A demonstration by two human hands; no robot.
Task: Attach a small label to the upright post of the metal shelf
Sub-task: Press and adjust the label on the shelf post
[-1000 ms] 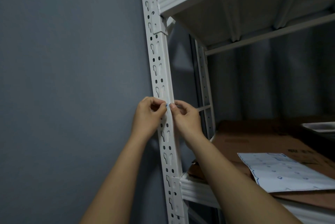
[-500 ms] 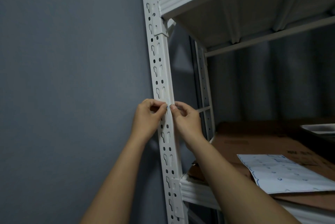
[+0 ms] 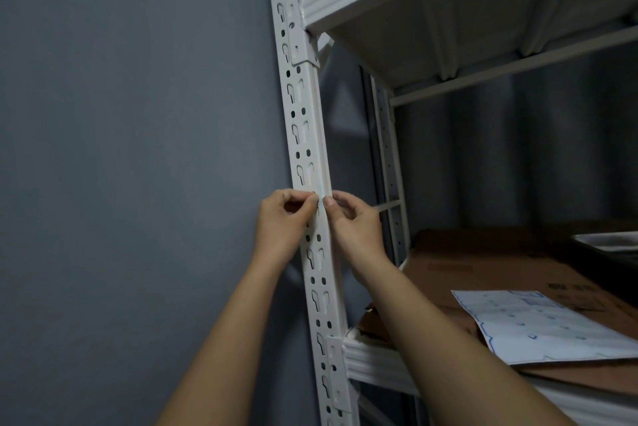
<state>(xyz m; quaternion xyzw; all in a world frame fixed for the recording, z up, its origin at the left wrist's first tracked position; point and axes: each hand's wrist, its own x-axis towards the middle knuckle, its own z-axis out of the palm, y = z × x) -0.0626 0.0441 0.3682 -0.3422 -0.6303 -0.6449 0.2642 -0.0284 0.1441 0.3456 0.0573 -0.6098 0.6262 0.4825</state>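
Observation:
The white perforated upright post point(image 3: 303, 135) of the metal shelf runs from top to bottom in the middle of the view. My left hand point(image 3: 281, 225) and my right hand point(image 3: 355, 227) meet at the post at mid height, one on each side of it. Between their fingertips sits a small label point(image 3: 321, 199), white with a bit of blue, held against the post's front corner. Both hands pinch it with thumb and forefinger. Most of the label is hidden by the fingers.
A grey wall point(image 3: 138, 149) lies to the left of the post. An upper shelf point(image 3: 448, 4) juts out above. On the lower shelf point(image 3: 376, 360) lie flattened brown cardboard point(image 3: 500, 263) and a white sheet of labels point(image 3: 542, 329).
Both hands have stayed at the same spot on the post with the label between them. Only the camera shifted slightly.

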